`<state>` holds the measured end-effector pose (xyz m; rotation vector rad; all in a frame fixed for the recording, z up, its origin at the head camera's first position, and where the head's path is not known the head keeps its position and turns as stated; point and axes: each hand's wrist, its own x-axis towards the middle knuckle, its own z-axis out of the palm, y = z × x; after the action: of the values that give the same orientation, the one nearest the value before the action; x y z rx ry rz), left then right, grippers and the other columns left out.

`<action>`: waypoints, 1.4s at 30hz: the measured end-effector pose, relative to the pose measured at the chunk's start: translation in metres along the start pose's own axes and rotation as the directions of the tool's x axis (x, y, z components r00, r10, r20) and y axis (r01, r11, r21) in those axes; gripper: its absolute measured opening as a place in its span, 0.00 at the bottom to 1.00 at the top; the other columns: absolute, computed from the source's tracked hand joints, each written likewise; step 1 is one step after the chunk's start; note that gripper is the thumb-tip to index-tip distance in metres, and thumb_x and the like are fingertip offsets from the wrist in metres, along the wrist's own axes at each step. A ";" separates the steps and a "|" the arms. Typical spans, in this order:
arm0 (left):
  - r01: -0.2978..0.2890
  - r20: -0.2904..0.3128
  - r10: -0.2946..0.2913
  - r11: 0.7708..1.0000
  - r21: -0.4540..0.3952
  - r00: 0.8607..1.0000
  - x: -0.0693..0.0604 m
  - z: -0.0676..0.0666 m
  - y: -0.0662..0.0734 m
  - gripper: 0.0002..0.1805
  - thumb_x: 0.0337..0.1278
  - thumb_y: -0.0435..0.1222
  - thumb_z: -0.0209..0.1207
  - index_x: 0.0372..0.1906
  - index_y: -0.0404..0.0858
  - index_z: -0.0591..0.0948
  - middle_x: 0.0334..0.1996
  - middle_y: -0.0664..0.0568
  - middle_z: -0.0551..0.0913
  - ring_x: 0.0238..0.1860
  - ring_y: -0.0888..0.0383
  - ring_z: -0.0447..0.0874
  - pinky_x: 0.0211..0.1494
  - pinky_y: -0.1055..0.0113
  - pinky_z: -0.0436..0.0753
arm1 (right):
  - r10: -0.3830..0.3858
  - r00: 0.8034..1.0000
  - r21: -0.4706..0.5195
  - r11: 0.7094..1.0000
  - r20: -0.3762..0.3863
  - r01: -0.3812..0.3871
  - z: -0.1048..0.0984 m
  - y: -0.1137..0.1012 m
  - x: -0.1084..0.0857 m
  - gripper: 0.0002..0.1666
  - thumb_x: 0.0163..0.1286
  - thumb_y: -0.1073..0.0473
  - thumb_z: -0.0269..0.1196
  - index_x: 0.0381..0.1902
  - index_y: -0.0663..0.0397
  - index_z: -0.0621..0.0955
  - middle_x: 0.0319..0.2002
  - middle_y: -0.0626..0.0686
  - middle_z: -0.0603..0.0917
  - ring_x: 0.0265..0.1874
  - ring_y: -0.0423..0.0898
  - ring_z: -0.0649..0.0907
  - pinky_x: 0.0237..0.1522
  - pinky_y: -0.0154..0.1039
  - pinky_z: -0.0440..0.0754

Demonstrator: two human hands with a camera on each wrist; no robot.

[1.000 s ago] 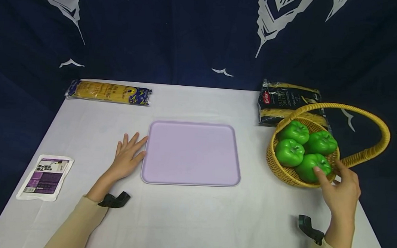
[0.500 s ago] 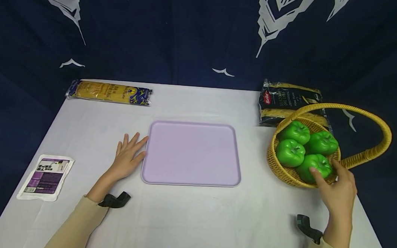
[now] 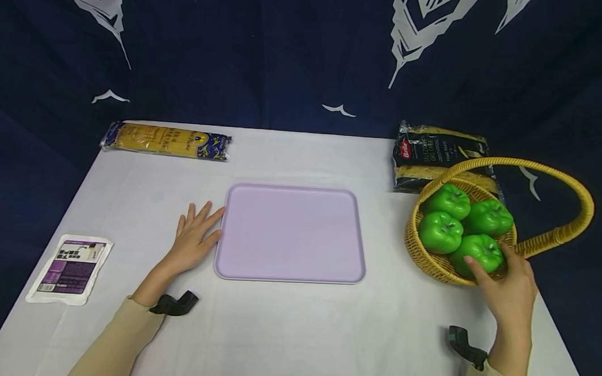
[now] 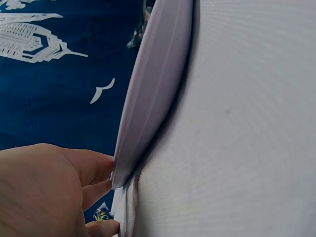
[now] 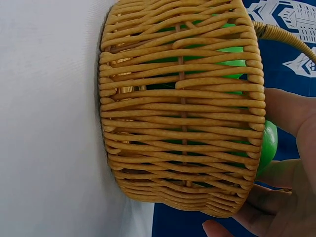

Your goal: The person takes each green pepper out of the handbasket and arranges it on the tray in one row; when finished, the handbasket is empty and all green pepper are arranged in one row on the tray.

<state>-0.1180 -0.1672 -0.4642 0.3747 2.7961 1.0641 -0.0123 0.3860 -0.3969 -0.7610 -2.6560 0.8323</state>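
A wicker basket (image 3: pixel 425 262) with a tall handle stands at the right of the table and holds several green peppers (image 3: pixel 440 232). The right hand (image 3: pixel 510 287) reaches over its near right rim, thumb and fingers around the nearest pepper (image 3: pixel 476 255). In the right wrist view, the hand (image 5: pixel 291 173) is at the rim of the basket (image 5: pixel 182 113), partly hidden behind it. The left hand (image 3: pixel 189 244) lies with fingers spread at the left edge of a lilac tray (image 3: pixel 293 233); in the left wrist view its fingertips touch the tray's edge (image 4: pixel 153 84).
A yellow and blue pasta packet (image 3: pixel 165 140) lies at the back left. A black pasta packet (image 3: pixel 435 152) lies behind the basket. A white and purple packet (image 3: pixel 69 269) is at the left. A dark blue patterned cloth (image 3: pixel 288 51) hangs behind the table.
The right hand has shifted slightly left and its thumb and fingers have moved in around the nearest pepper. The left hand and the tray have stayed in place.
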 end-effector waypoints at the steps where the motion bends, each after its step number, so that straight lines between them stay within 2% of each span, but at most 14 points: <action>1: 0.000 0.000 0.000 1.000 0.000 1.000 0.000 0.000 0.000 0.29 0.72 0.42 0.49 0.74 0.38 0.63 0.77 0.32 0.47 0.76 0.32 0.24 0.72 0.34 0.26 | -0.004 1.000 0.000 1.000 -0.003 0.004 0.000 0.000 0.000 0.45 0.66 0.54 0.66 0.75 0.61 0.59 0.67 0.73 0.65 0.66 0.71 0.64 0.66 0.67 0.57; 14: 0.004 0.003 -0.004 1.000 0.002 1.000 0.000 0.000 -0.001 0.29 0.72 0.42 0.48 0.74 0.38 0.62 0.77 0.32 0.46 0.76 0.32 0.24 0.72 0.34 0.26 | -0.007 0.999 0.015 1.000 -0.048 0.008 0.002 -0.003 0.000 0.42 0.65 0.58 0.67 0.72 0.64 0.64 0.63 0.74 0.69 0.64 0.71 0.66 0.68 0.64 0.52; 20: 0.006 0.001 -0.006 1.000 0.002 1.000 0.000 0.000 0.000 0.29 0.72 0.42 0.49 0.74 0.38 0.63 0.77 0.32 0.46 0.76 0.31 0.24 0.72 0.34 0.26 | -0.024 0.995 0.022 0.999 -0.097 0.027 -0.001 -0.005 -0.001 0.41 0.64 0.59 0.68 0.70 0.66 0.66 0.59 0.75 0.71 0.57 0.68 0.69 0.62 0.64 0.52; 24: 0.005 -0.002 -0.005 1.000 0.006 1.000 0.000 0.000 0.000 0.29 0.72 0.41 0.49 0.74 0.38 0.63 0.76 0.32 0.47 0.76 0.31 0.24 0.72 0.34 0.26 | -0.019 0.988 0.024 0.999 -0.151 0.023 -0.005 -0.010 -0.002 0.41 0.63 0.60 0.68 0.70 0.67 0.65 0.60 0.75 0.71 0.56 0.68 0.68 0.65 0.64 0.52; 26: 0.004 -0.003 -0.004 1.000 0.007 1.000 0.000 0.000 0.000 0.29 0.72 0.41 0.49 0.74 0.38 0.63 0.76 0.32 0.47 0.76 0.31 0.24 0.72 0.34 0.26 | -0.020 0.982 0.032 0.999 -0.190 0.027 -0.007 -0.014 -0.003 0.41 0.62 0.61 0.68 0.70 0.67 0.66 0.61 0.74 0.71 0.58 0.67 0.68 0.66 0.60 0.56; 27: 0.004 -0.003 -0.004 1.000 0.008 1.000 0.000 0.000 0.000 0.29 0.72 0.41 0.49 0.74 0.38 0.63 0.76 0.32 0.47 0.76 0.31 0.24 0.72 0.34 0.26 | -0.024 0.977 0.032 0.999 -0.212 0.031 -0.008 -0.016 -0.003 0.41 0.62 0.61 0.68 0.70 0.67 0.66 0.61 0.73 0.71 0.59 0.65 0.69 0.66 0.54 0.59; 30: 0.004 -0.003 -0.004 1.000 0.006 1.000 0.000 0.000 0.000 0.29 0.72 0.41 0.49 0.74 0.38 0.63 0.76 0.32 0.47 0.76 0.31 0.24 0.72 0.34 0.26 | -0.033 0.966 0.058 0.997 -0.257 0.049 -0.010 -0.022 -0.003 0.41 0.61 0.63 0.69 0.70 0.66 0.67 0.62 0.71 0.72 0.61 0.63 0.69 0.66 0.49 0.63; 32: 0.006 -0.002 -0.006 1.000 0.005 1.000 0.000 0.000 0.000 0.29 0.72 0.42 0.49 0.74 0.38 0.63 0.76 0.32 0.47 0.76 0.31 0.24 0.72 0.34 0.26 | -0.029 0.960 0.064 0.997 -0.280 0.049 -0.012 -0.024 -0.003 0.41 0.61 0.62 0.69 0.70 0.63 0.68 0.63 0.67 0.72 0.62 0.57 0.70 0.66 0.39 0.66; 33: 0.007 -0.002 -0.007 1.000 0.005 1.000 0.000 0.000 0.000 0.29 0.72 0.42 0.49 0.74 0.38 0.63 0.77 0.32 0.47 0.76 0.31 0.24 0.72 0.34 0.26 | -0.028 0.956 0.062 0.997 -0.291 0.048 -0.012 -0.025 -0.003 0.41 0.60 0.62 0.70 0.70 0.61 0.68 0.63 0.66 0.72 0.60 0.51 0.71 0.64 0.33 0.67; 36: 0.008 -0.002 -0.008 1.000 0.003 1.000 0.000 0.000 0.000 0.29 0.72 0.42 0.49 0.74 0.38 0.63 0.77 0.32 0.47 0.76 0.32 0.24 0.72 0.34 0.26 | -0.047 0.948 0.072 0.995 -0.315 0.073 -0.014 -0.030 -0.002 0.41 0.59 0.61 0.71 0.70 0.59 0.70 0.61 0.64 0.74 0.51 0.30 0.68 0.62 0.28 0.64; 37: 0.008 -0.002 -0.008 1.000 0.004 1.000 0.000 0.000 0.000 0.29 0.72 0.42 0.49 0.74 0.38 0.63 0.77 0.32 0.47 0.76 0.32 0.24 0.72 0.34 0.26 | -0.048 0.946 0.066 0.995 -0.321 0.073 -0.015 -0.032 -0.002 0.41 0.59 0.60 0.71 0.69 0.57 0.70 0.61 0.63 0.74 0.48 0.25 0.64 0.58 0.24 0.65; 39: 0.006 -0.004 -0.006 1.000 0.003 1.000 0.000 0.000 0.000 0.29 0.72 0.42 0.49 0.74 0.38 0.63 0.76 0.32 0.47 0.76 0.31 0.24 0.72 0.34 0.26 | -0.068 0.942 0.070 0.993 -0.330 0.096 -0.017 -0.037 -0.002 0.41 0.58 0.60 0.72 0.69 0.56 0.71 0.60 0.62 0.75 0.44 0.19 0.59 0.56 0.24 0.65; 42: 0.004 -0.004 -0.004 1.000 0.002 1.000 0.000 0.000 0.000 0.29 0.72 0.42 0.49 0.74 0.38 0.63 0.76 0.32 0.47 0.76 0.31 0.24 0.72 0.34 0.26 | -0.096 0.935 0.074 0.989 -0.341 0.128 -0.019 -0.045 -0.002 0.41 0.57 0.60 0.72 0.69 0.55 0.72 0.60 0.61 0.75 0.45 0.19 0.60 0.50 0.20 0.65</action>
<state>-0.1179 -0.1667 -0.4643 0.3671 2.8002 1.0620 -0.0214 0.3625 -0.3553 -0.6543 -2.3147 0.7204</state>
